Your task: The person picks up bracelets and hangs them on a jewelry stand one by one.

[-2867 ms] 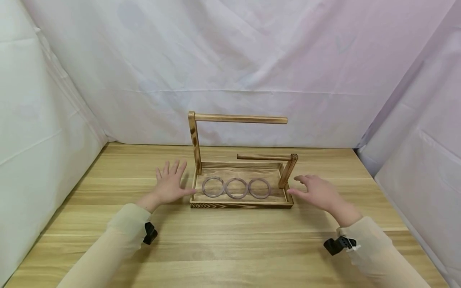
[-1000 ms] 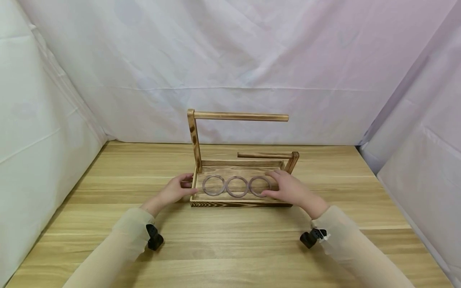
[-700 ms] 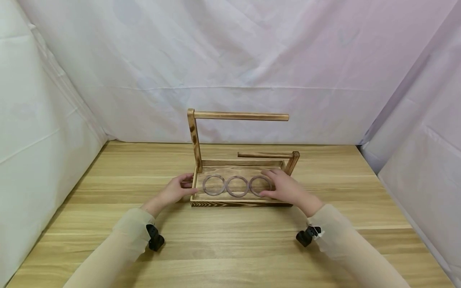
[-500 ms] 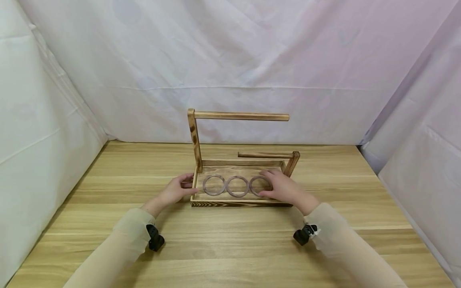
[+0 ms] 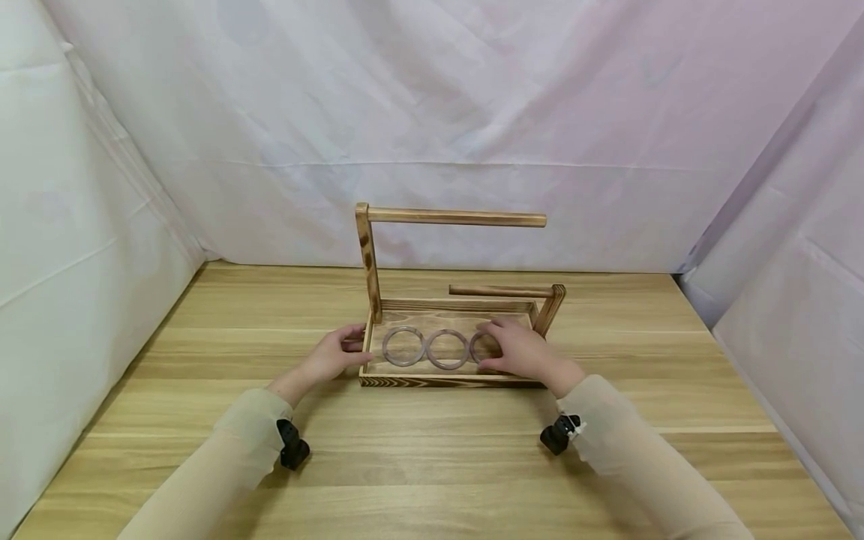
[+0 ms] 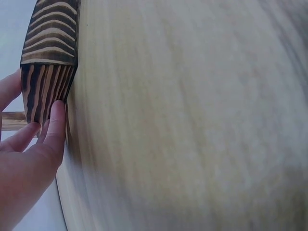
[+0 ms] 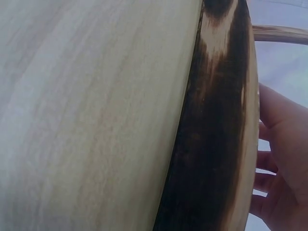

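Rings: right ring (image 5: 472,349), middle ring (image 5: 448,368) and left ring (image 5: 385,346) lie flat in a row on the tray floor; the low walls presumably stop them rolling off.
Right hand (image 5: 516,351): arched over the right ring, thumb at its near side, fingers at its far side, a reach that seems suited to taking it across its width; whether it pinches the ring I cannot tell.
Left hand (image 5: 327,356): pinches the tray's left end wall, thumb over the rim, fingers outside, probably to keep the tray from sliding.
Tray (image 5: 452,382): sits lengthwise between both hands, within easy reach of each.
Bars: upper bar (image 5: 457,217) on the tall post (image 5: 369,266), lower bar (image 5: 502,291) on the short post (image 5: 550,309), each fixed at one end, leaving the other tip free.
Desk (image 5: 432,450): carries the tray, giving it a flat base.
Cloth (image 5: 472,120): hangs behind, likely as a plain screen.
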Motion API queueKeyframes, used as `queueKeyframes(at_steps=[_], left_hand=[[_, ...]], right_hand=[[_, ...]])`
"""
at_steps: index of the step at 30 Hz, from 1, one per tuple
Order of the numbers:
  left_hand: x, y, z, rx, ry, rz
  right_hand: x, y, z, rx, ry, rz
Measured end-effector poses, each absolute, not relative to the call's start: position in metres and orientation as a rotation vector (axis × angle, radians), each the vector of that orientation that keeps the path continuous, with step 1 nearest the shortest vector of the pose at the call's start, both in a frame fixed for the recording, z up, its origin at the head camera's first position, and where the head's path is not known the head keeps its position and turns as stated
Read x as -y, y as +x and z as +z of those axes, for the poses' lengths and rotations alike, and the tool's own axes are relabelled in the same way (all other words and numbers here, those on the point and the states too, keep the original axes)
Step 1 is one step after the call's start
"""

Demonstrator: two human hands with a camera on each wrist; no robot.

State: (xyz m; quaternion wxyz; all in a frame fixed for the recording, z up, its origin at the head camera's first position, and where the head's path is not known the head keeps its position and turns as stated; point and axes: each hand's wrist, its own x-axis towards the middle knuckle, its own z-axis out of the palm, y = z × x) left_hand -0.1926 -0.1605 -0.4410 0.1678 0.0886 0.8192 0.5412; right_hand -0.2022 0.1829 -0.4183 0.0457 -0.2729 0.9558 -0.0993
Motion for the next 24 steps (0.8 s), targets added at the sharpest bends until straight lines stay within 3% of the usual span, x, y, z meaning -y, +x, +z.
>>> queueKeyframes(at_steps=[24], left_hand=[[0.161, -0.194, -0.443, -2.321, 0.243, 1.544]], right_hand=[[-0.172, -0.209, -0.418, -2.898, -0.798, -0.23]])
